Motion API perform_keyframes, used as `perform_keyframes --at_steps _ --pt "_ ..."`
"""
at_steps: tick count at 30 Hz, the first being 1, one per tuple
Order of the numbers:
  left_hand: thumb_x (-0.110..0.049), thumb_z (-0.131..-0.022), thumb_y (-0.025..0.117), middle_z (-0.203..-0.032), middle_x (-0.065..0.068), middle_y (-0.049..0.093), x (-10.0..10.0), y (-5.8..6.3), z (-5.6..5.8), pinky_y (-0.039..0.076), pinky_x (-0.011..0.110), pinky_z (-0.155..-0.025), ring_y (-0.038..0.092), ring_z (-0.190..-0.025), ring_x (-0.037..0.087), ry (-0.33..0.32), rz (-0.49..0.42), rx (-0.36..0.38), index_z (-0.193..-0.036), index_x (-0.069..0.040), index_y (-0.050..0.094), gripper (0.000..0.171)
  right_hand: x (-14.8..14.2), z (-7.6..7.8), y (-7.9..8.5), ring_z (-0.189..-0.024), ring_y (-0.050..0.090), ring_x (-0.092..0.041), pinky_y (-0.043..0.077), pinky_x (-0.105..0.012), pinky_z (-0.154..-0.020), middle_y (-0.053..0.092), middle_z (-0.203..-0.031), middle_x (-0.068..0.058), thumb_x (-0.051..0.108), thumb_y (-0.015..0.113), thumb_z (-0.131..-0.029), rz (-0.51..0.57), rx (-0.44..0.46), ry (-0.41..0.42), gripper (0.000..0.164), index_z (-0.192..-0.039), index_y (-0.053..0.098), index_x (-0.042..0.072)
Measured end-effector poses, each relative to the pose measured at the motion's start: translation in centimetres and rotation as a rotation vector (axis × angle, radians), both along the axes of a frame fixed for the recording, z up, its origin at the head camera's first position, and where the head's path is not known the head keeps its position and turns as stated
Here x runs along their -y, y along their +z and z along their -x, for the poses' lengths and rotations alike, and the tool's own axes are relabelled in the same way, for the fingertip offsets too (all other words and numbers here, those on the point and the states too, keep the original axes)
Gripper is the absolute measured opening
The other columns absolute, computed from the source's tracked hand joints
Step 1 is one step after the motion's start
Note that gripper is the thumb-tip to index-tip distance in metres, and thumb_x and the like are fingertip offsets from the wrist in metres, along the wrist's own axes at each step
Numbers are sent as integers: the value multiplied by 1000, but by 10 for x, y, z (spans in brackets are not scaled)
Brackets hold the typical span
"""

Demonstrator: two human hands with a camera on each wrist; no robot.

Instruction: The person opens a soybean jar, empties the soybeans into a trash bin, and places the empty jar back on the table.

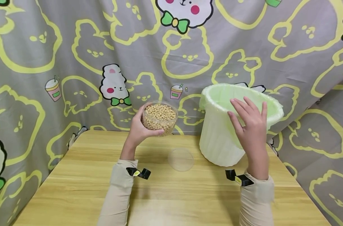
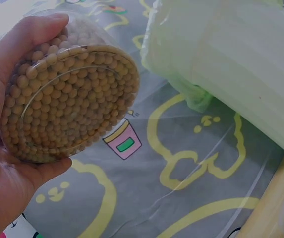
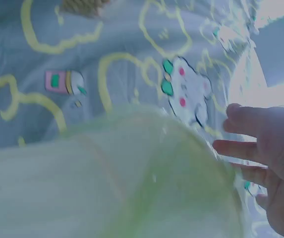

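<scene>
My left hand (image 1: 141, 127) grips a clear round plastic tub of soybeans (image 1: 160, 116), thumb on the near side, raised above the back of the table. The left wrist view shows the tub's underside (image 2: 75, 104), with beans packed against the clear wall. At the right, my right hand (image 1: 251, 131) is raised with spread fingers in front of the rim of a white trash bin (image 1: 220, 138). A pale green bag (image 1: 230, 94) lines the bin and folds over its rim. In the right wrist view the fingers (image 3: 246, 148) hold nothing beside that rim.
A clear round lid (image 1: 181, 160) lies flat on the wooden table (image 1: 171, 194) between the arms. Behind the table hangs a grey curtain (image 1: 148, 59) with yellow cartoon outlines, close to the bin and the table's back edge.
</scene>
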State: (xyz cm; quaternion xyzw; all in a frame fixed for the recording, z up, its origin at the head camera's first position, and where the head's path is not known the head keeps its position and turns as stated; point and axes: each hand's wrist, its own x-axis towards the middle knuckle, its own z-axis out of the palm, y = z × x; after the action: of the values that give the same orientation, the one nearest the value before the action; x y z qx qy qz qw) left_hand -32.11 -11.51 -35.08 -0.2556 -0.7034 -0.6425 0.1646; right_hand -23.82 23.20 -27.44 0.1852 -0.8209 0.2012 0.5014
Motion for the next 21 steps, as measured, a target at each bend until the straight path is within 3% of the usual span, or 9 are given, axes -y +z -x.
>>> perform_keyframes --at_steps 5,11,17,21 --pt "-5 -62 95 -145 11 51 -2 0 0 52 43 -103 53 -128 26 2 9 -2 -152 -19 43 105 -17 -6 -5 -138 52 -39 4 -58 -128 71 -129 -16 11 71 -95 -8 61 -54 37 -132 69 10" --pt "-7 -62 96 -146 11 50 -5 -3 0 50 47 -105 52 -130 28 8 26 1 -153 -18 42 106 -26 -8 -11 -132 55 -43 4 -60 -128 72 -124 -19 9 72 -94 -10 105 -53 34 -128 71 6" --pt "-5 -62 96 -147 11 49 -7 -4 0 49 49 -106 51 -131 28 18 26 0 -153 -18 42 107 -28 -5 -13 -120 60 -41 13 -62 -126 74 -116 -20 9 72 -94 -10 117 -32 32 -125 72 5" --pt "-5 -61 96 -147 10 50 -12 -3 0 49 48 -107 51 -131 26 16 20 -5 -153 -18 42 107 -29 -4 -14 -108 63 -41 26 -62 -120 75 -109 -20 8 73 -93 -21 99 -41 32 -124 73 4"
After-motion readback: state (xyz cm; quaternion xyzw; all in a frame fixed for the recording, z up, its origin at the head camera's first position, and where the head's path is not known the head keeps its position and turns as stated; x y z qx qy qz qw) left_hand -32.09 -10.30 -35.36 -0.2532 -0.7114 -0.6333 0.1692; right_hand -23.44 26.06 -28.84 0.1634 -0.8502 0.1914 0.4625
